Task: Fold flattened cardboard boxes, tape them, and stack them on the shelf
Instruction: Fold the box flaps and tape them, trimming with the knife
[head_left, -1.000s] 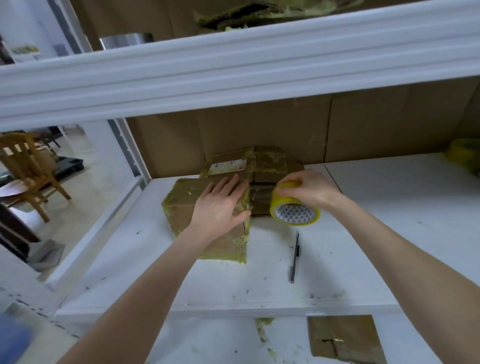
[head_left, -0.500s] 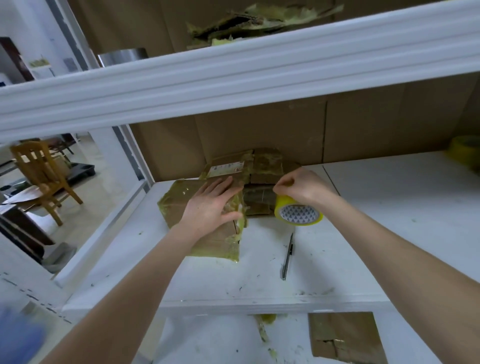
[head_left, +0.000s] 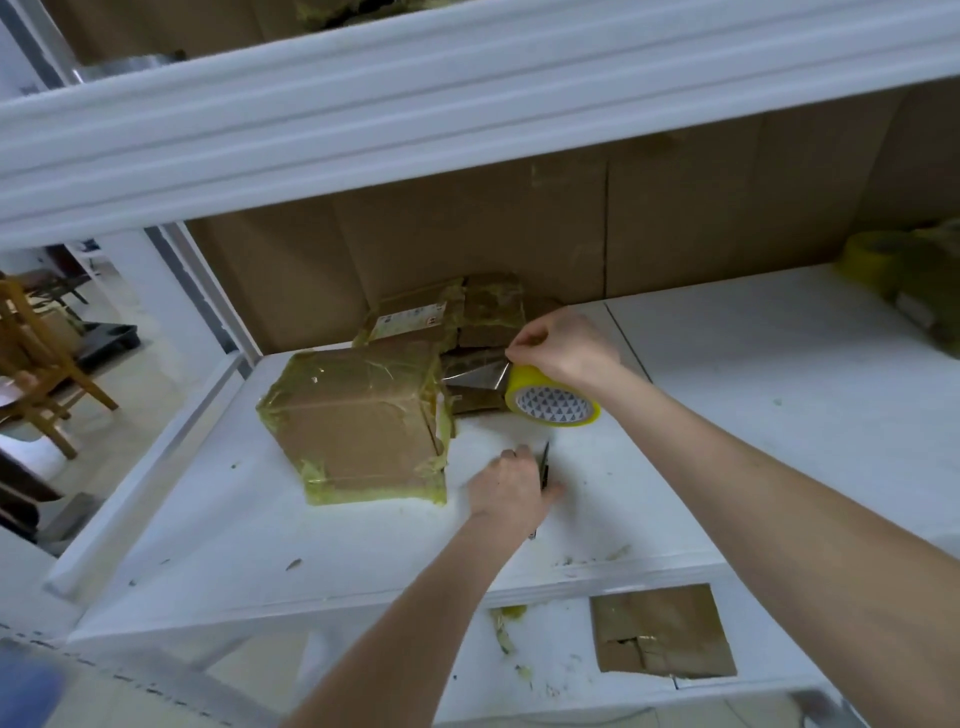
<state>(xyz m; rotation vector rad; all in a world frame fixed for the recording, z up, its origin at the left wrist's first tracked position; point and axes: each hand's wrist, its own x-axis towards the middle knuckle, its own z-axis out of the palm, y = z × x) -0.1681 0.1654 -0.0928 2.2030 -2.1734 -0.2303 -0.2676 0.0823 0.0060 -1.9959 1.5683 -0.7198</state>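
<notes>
The folded box (head_left: 358, 415) sits on the shelf (head_left: 727, 415), already wrapped in yellowish tape. A strip (head_left: 475, 376) stretches from its right side to the tape roll (head_left: 553, 402), which my right hand (head_left: 563, 348) grips just beside it. My left hand (head_left: 511, 488) curls around the cutter (head_left: 544, 462) in front, so I judge that cutting the strip and stacking the box with the taped boxes (head_left: 467, 317) behind remain.

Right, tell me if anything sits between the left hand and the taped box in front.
Nothing visible does. The left hand grips a thin black tool just right of the taped box, only bare shelf between them. The tape strip from the roll in the right hand runs farther back.
</notes>
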